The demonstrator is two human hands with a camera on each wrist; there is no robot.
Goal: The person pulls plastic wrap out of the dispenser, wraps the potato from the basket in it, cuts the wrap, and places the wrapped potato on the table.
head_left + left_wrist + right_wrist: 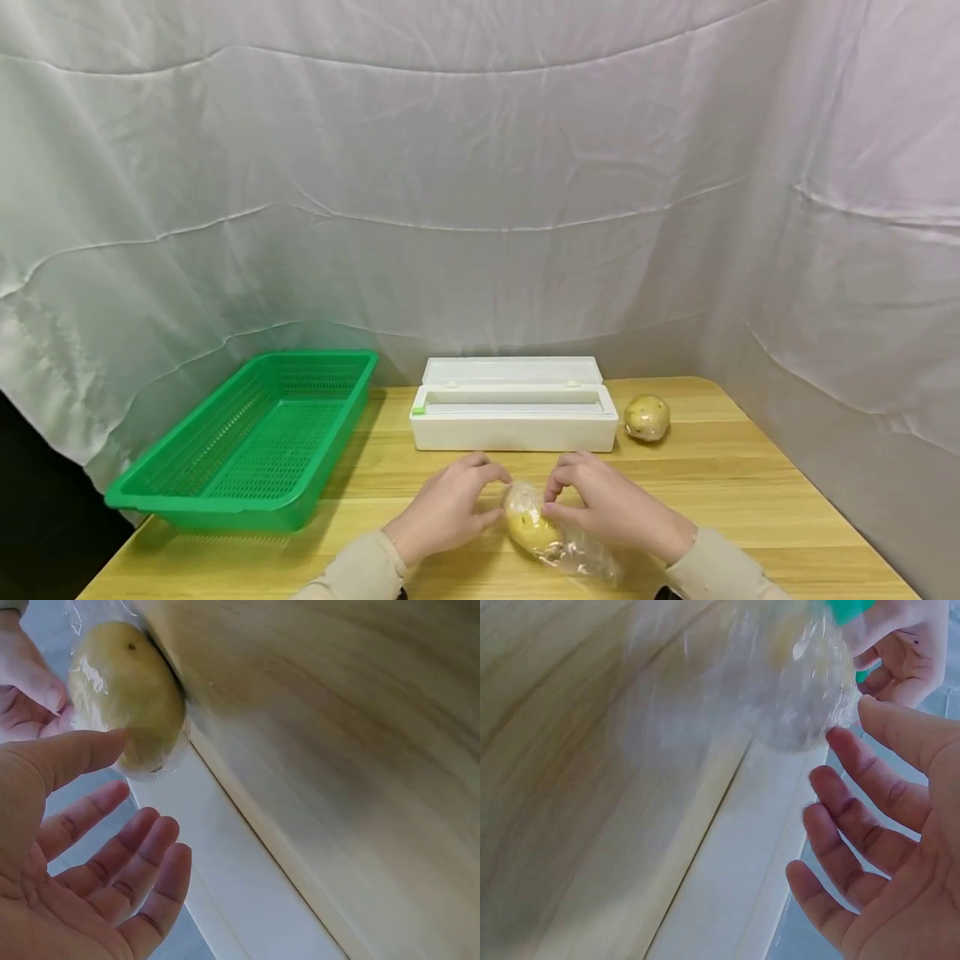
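Note:
A yellow potato (531,527) in clear plastic wrap (588,557) lies on the table between the two hands, loose film trailing to its right. The left hand (454,507) is at the potato's left side. Its thumb reaches the potato (127,694) in the left wrist view, while the other fingers are spread and loosely bent. From the right, the right hand (611,504) has its thumb and index fingertip at the film's edge, with a small gap between them in the right wrist view. The remaining fingers of that hand (889,825) are relaxed.
Behind the hands stands a white plastic-wrap box (514,432), its lid raised and a roll inside. A second wrapped potato (647,417) sits right of it. At the left is a green basket (296,515) on the wooden table (750,475). A pale curtain (480,167) hangs behind.

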